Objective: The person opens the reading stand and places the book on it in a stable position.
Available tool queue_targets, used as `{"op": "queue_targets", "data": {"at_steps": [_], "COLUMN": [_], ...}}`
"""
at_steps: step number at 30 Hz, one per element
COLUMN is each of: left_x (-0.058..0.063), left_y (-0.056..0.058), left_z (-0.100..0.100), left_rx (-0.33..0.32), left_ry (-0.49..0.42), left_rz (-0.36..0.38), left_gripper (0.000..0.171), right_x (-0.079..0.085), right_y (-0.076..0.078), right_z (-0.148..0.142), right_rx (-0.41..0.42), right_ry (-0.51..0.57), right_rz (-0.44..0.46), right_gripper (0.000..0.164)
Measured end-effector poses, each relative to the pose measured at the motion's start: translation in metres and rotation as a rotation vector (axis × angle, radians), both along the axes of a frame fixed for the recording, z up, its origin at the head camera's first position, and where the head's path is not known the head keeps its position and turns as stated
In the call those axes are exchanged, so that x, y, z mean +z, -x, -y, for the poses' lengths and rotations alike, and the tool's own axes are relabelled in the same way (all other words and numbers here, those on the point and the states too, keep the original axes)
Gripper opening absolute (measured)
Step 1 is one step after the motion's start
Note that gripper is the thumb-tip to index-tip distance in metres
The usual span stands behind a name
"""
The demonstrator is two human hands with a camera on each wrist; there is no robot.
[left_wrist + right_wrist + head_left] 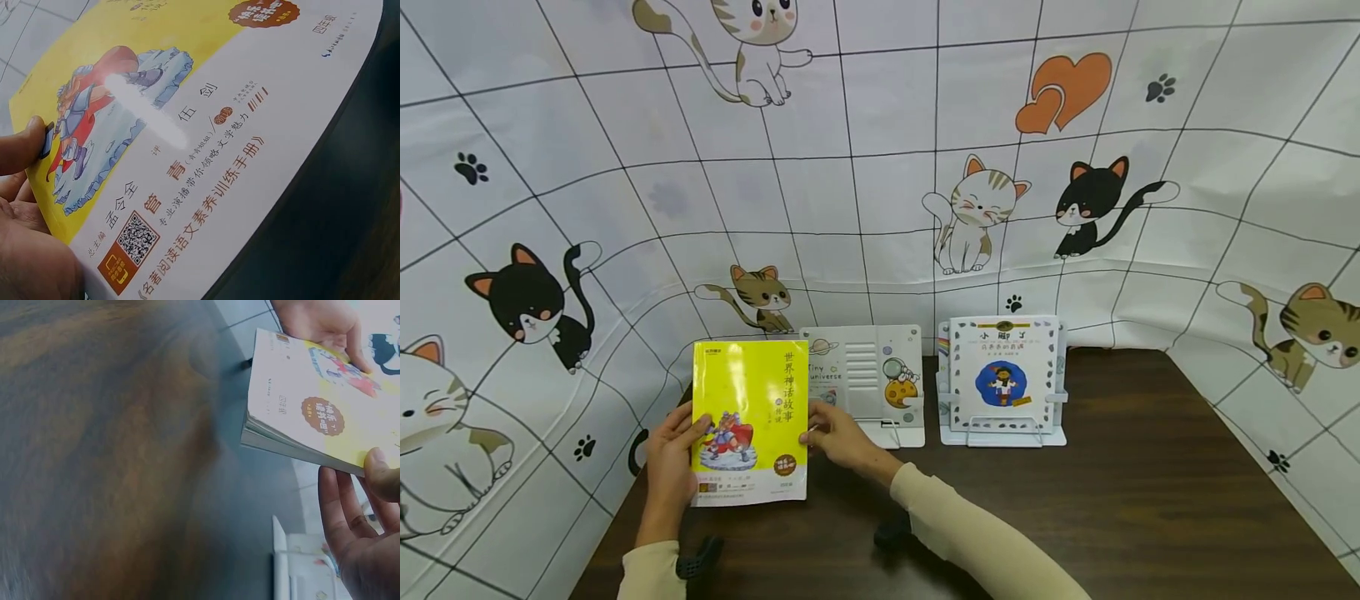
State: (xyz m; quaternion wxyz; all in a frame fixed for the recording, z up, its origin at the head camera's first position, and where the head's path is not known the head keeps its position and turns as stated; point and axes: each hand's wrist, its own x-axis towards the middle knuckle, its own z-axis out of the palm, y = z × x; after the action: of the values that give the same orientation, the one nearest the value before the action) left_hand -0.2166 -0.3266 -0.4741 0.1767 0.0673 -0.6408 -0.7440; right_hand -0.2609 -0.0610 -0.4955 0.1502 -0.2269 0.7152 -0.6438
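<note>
A yellow paperback book (750, 400) with a white lower band is held upright over the table, its front cover toward the head camera. My left hand (668, 467) grips its left edge, the thumb lying on the cover beside the printed figure. On the opposite edge, my right hand (842, 437) pinches the book, thumb on the front and fingers behind, as the right wrist view shows. Close behind the book stands a white book stand (891, 350) printed with planets, partly hidden by it. In the left wrist view the cover's QR code (137, 240) sits near the left hand.
To the right, a second white stand (951, 437) bears a white picture book (1003, 346) with a blue round picture. Brown wood-grain tabletop (1150, 467) extends to the right. A white cat-print cloth (895, 200) hangs behind and around the table.
</note>
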Motion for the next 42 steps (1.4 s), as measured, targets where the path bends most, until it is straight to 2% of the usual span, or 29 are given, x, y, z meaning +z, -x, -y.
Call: {"op": "queue_targets", "data": {"at_steps": [7,13,21,27,34,42], "left_x": [0.006,0.009,0.015,0.022,0.028,0.032], "left_y": [0.008,0.014,0.017,0.023,0.027,0.035], "left_z": [-0.020,-0.033,-0.046,-0.061,-0.078,-0.095], "left_rx": [0.018,0.039,-0.032,-0.046,-0.048,-0.061], "left_ry": [-0.021,0.050,0.052,0.098,0.234,0.273], "left_rz": [-0.035,-0.073,-0.102,-0.117,-0.159,-0.180], "left_gripper": [0.031,0.027,0.014,0.019,0.031,0.029], "right_x": [0.009,0.017,0.026,0.034,0.042,0.050], "right_y": [0.005,0.008,0.013,0.015,0.018,0.020], "right_z": [-0.019,-0.036,-0.058,-0.075,-0.091,-0.105], "right_rx": [-0.056,-0.090,-0.118,-0.158,-0.249,-0.397], "right_ry": [-0.054,-0.083,-0.092,-0.070,-0.090,-0.125], "right_rz": [-0.082,-0.156,-0.225,-0.259,-0.289,-0.374], "right_gripper": [0.029,0.026,0.023,0.028,0.028,0.028]}}
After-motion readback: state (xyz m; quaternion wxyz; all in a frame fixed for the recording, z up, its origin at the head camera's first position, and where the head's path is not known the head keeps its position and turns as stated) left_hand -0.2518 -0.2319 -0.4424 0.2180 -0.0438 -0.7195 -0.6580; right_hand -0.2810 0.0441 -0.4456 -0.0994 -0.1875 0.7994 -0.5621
